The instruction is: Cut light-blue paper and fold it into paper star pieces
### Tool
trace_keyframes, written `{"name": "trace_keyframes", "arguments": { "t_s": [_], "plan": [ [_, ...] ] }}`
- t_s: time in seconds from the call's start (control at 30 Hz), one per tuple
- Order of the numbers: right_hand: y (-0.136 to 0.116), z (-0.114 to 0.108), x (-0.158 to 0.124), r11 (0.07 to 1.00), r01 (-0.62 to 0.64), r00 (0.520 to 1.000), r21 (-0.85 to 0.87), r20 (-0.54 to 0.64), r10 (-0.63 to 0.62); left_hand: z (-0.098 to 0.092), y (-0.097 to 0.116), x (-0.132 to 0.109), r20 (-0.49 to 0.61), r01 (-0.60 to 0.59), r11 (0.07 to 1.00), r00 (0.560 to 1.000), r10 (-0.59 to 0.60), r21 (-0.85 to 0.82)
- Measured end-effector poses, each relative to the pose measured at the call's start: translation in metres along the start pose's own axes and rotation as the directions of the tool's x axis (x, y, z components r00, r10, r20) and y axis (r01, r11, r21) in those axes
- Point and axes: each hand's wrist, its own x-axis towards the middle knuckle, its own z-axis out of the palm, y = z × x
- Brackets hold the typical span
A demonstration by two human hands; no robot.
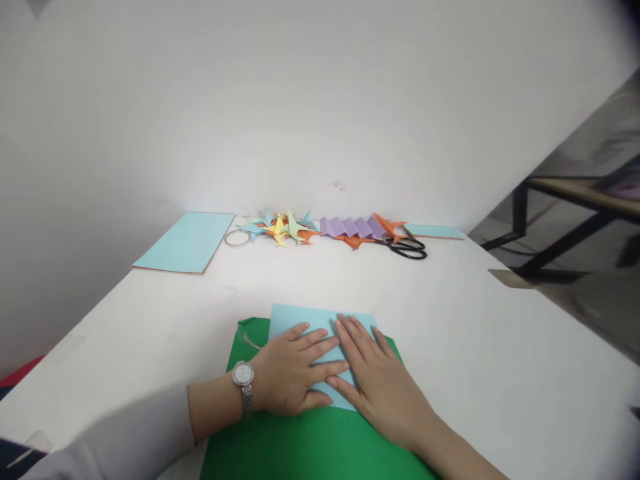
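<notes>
A light blue sheet of paper (305, 315) lies on a green board or folder (310, 443) at the table's near edge. My left hand (297, 370) rests flat on the sheet with its fingers spread, a silver watch (243, 375) on the wrist. My right hand (377, 380) also presses flat on the paper, fingers stretched forward. The fingertips of both hands come close together near the sheet's middle. Part of the sheet is hidden under the hands.
Along the wall on the white table (165, 333) lie a blue paper stack (187, 241), a ring (237, 238), folded paper figures (283, 229), pleated purple paper (350, 227), black-handled scissors (407, 249) and a blue strip (435, 231). A dark metal frame (523, 213) stands at right.
</notes>
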Motion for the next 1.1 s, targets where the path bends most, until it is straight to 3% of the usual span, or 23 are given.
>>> {"name": "trace_keyframes", "arguments": {
  "t_s": [0.1, 0.27, 0.43, 0.6, 0.73, 0.93, 1.0, 1.1],
  "plan": [
    [0.007, -0.007, -0.011, 1.0, 0.01, 1.0, -0.026, 0.03, -0.009, -0.006, -0.003, -0.008, 0.068, -0.111, 0.992, 0.991, 0.115, -0.059],
    [0.009, -0.017, -0.016, 0.999, 0.031, 0.998, -0.02, 0.06, -0.03, -0.012, 0.001, -0.012, 0.13, -0.128, 0.982, 0.981, 0.147, -0.141],
    [0.007, -0.021, -0.016, 1.0, 0.004, 0.998, -0.002, 0.064, -0.004, -0.009, 0.02, -0.01, 0.106, -0.041, 0.989, 0.993, 0.057, -0.144],
    [0.005, -0.022, -0.017, 1.0, -0.003, 0.998, 0.009, 0.062, 0.003, -0.012, 0.024, -0.014, 0.115, -0.047, 0.986, 0.991, 0.066, -0.162],
    [0.007, -0.024, -0.025, 0.998, -0.051, 0.994, 0.024, 0.097, 0.049, -0.023, 0.019, -0.036, 0.171, -0.028, 0.981, 0.983, 0.061, -0.193],
    [0.018, -0.033, -0.045, 0.992, -0.118, 0.983, 0.038, 0.148, 0.111, -0.041, 0.02, -0.083, 0.262, 0.107, 0.989, 0.962, -0.077, -0.105],
    [0.011, -0.04, -0.047, 0.993, -0.103, 0.986, 0.059, 0.138, 0.094, -0.044, 0.023, -0.089, 0.242, 0.133, 0.987, 0.964, -0.108, -0.088],
    [-0.015, -0.049, -0.041, 0.984, 0.052, 0.987, 0.173, 0.143, -0.077, -0.041, 0.029, -0.08, 0.149, 0.165, 0.985, 0.976, -0.156, -0.049]
  ]
}}
